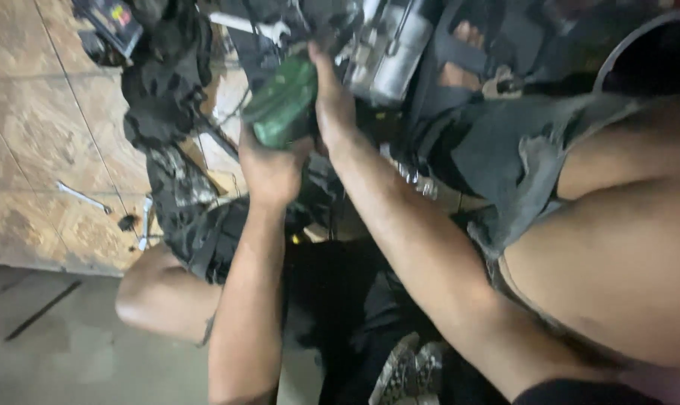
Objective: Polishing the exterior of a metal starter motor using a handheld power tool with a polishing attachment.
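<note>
My left hand point(269, 169) grips the handle of a green power tool point(284, 101), which points up toward a grey metal engine part point(389, 52). My right hand point(331, 97) reaches forward beside the tool's head, its fingers against the tool and the dark machinery at the top. Whether it grips something there is hidden by blur and shadow. Both forearms stretch up from the bottom of the view.
A silver wrench point(81, 196) and a smaller metal tool point(143, 221) lie on the tan tiled floor at left. Black cloth and parts point(167, 82) pile up beside them. A bare knee point(156, 296) is at lower left, a thigh in torn shorts point(617, 247) at right.
</note>
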